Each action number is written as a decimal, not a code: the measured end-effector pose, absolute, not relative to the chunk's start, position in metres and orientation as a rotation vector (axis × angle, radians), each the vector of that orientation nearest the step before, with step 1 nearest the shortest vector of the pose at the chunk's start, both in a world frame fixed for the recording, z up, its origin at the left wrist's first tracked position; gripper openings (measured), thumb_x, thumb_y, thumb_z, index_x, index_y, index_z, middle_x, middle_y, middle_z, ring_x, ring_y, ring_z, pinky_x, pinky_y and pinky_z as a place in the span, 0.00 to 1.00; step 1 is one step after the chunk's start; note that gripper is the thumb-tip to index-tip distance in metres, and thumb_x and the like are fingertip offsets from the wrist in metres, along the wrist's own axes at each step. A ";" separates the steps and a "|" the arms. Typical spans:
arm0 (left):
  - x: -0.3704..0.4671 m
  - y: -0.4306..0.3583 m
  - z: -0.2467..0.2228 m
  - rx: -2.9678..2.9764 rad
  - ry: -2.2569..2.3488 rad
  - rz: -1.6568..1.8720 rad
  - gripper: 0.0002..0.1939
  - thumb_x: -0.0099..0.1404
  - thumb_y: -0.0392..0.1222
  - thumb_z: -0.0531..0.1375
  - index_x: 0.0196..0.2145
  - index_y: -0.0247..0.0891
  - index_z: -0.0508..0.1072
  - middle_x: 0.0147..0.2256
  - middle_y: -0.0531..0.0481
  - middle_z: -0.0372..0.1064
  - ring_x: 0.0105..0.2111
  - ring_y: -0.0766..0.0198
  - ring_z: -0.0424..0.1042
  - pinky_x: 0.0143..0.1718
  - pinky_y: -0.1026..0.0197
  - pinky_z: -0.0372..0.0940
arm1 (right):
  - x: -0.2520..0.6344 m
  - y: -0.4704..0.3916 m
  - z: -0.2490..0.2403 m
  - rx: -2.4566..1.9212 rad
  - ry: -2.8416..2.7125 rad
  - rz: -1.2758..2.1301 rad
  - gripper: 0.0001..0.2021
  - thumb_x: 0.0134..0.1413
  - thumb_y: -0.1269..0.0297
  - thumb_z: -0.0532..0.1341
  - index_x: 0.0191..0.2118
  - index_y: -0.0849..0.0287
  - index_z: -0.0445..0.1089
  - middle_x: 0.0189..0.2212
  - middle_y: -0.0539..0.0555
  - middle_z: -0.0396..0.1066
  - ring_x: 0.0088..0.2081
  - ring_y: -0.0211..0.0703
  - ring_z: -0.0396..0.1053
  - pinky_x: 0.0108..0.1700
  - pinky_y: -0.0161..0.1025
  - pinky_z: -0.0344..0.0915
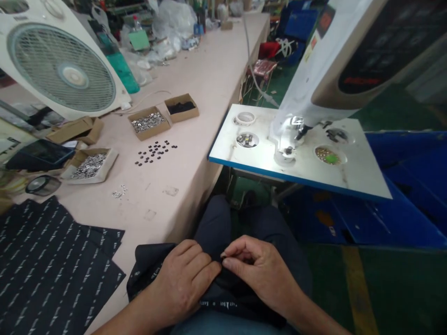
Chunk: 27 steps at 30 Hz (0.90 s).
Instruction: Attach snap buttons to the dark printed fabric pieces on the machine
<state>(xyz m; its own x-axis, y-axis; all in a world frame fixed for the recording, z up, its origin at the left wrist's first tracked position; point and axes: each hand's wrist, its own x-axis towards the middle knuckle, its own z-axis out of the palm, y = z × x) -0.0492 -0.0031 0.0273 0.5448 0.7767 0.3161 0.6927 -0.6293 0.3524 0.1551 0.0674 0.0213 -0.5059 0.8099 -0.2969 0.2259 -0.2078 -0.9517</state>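
Black fabric with white lettering (223, 304) lies across my lap, and part of it rests on the table's edge. My left hand (188, 274) is closed on this fabric, its knuckles up and fingertips hidden. Just to its right, my right hand (258, 267) pinches a tiny dark piece between thumb and forefinger, close above the cloth; the piece is too small to name. Black round snap pieces (155, 151) lie scattered on the table, with small silver pieces (119, 191) nearer to me.
A white machine (296, 107) stands on a white, blue-edged board (251, 160) at the right. Cardboard boxes (152, 132) of metal parts, a fan (70, 70) and a teal bottle (122, 72) are on the left table. Printed black cloth (52, 270) lies at lower left.
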 end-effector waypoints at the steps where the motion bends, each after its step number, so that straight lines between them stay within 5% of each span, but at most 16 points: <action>1: -0.048 -0.005 0.030 2.599 1.242 0.703 0.13 0.71 0.32 0.49 0.44 0.30 0.72 0.32 0.45 0.70 0.32 0.57 0.65 0.39 0.51 0.61 | 0.157 0.065 0.023 -1.199 -1.639 1.737 0.03 0.50 0.70 0.69 0.33 0.56 0.79 0.26 0.47 0.77 0.27 0.36 0.73 0.31 0.31 0.68; 13: -0.047 -0.017 0.047 2.629 1.263 0.821 0.12 0.70 0.29 0.52 0.45 0.32 0.74 0.34 0.47 0.75 0.36 0.62 0.72 0.48 0.50 0.67 | 0.169 0.049 0.031 -1.032 -1.659 1.671 0.13 0.52 0.74 0.68 0.44 0.53 0.78 0.35 0.47 0.82 0.35 0.37 0.80 0.41 0.31 0.75; 27: -0.047 -0.016 0.052 2.640 1.298 0.808 0.10 0.72 0.31 0.52 0.42 0.33 0.74 0.33 0.46 0.76 0.36 0.60 0.73 0.45 0.52 0.69 | 0.168 0.047 0.028 -0.875 -1.970 1.410 0.17 0.58 0.72 0.65 0.52 0.51 0.74 0.39 0.47 0.83 0.38 0.38 0.81 0.44 0.31 0.75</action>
<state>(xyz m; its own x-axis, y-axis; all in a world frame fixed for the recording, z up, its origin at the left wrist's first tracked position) -0.0466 -0.0159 0.0520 0.4990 0.7588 0.4187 0.7107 -0.6347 0.3033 0.1682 0.0474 0.0284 -0.6313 0.7726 0.0672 0.1856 0.2347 -0.9542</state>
